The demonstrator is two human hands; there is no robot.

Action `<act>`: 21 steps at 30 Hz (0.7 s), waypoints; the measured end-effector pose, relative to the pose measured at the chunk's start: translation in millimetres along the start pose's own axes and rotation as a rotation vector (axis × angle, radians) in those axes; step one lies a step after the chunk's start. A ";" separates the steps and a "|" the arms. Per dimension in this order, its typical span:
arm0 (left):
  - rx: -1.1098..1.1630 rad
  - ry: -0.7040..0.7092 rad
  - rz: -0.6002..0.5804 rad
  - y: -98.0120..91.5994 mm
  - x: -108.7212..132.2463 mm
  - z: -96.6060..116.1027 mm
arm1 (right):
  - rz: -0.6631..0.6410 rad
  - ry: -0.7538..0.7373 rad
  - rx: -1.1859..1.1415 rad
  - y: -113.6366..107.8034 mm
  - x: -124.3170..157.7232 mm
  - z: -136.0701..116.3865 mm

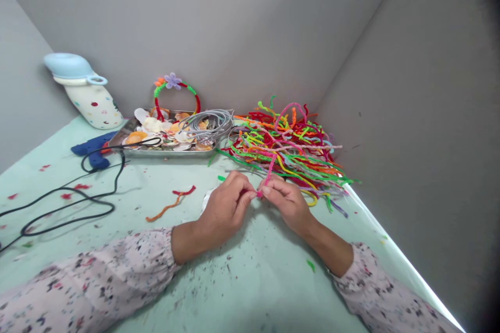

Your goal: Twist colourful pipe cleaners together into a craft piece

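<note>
A pink pipe cleaner [270,169] is pinched between my two hands above the middle of the table. My left hand [230,202] grips its lower end with thumb and forefinger. Close beside it, my right hand [288,200] has thumb and fingers closed on the same pipe cleaner, whose free length sticks up and bends over at the top. A small pink bunch shows between the fingertips; its shape is too small to make out. Just behind my right hand lies a heap of coloured pipe cleaners [289,140].
A metal tray [172,153] holds shells, a coil of grey wire [213,124] and a pipe-cleaner hoop with flowers [172,82]. Left of it are a blue glue gun [91,148] with a looping black cord [70,196] and a white bottle [94,104]. Orange and red pieces [172,205] lie nearby.
</note>
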State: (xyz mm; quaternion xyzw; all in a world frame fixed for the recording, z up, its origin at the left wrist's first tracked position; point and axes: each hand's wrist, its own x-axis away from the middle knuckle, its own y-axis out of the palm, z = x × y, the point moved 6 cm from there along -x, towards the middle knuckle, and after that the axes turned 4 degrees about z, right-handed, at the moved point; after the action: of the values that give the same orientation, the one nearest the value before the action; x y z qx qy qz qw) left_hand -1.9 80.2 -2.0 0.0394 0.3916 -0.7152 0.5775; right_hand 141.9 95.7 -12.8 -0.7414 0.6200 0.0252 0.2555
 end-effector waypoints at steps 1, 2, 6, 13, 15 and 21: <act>0.003 0.002 0.005 -0.7 0.0 0.6 | -0.003 -0.011 -0.004 -0.3 -0.2 -0.2; 0.006 0.003 0.010 -1.3 0.0 1.0 | -0.005 -0.016 -0.009 -0.8 -0.3 -0.1; 0.006 -0.002 -0.004 -0.7 0.3 0.7 | 0.009 0.000 0.007 -2.1 -0.7 1.8; -0.013 0.000 -0.027 1.9 0.6 -0.5 | 0.017 0.013 0.041 0.4 -0.1 2.8; -0.015 0.011 -0.031 2.0 0.7 0.7 | 0.008 0.021 0.036 1.3 -0.4 3.1; -0.044 -0.032 -0.017 1.2 1.7 1.1 | 0.028 -0.018 0.059 0.3 -0.8 0.2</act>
State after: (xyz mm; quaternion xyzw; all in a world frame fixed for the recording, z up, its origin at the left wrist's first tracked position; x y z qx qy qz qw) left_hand -1.0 78.1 -2.8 0.0120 0.3983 -0.7121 0.5781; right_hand 141.5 96.4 -12.8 -0.7246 0.6284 0.0170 0.2826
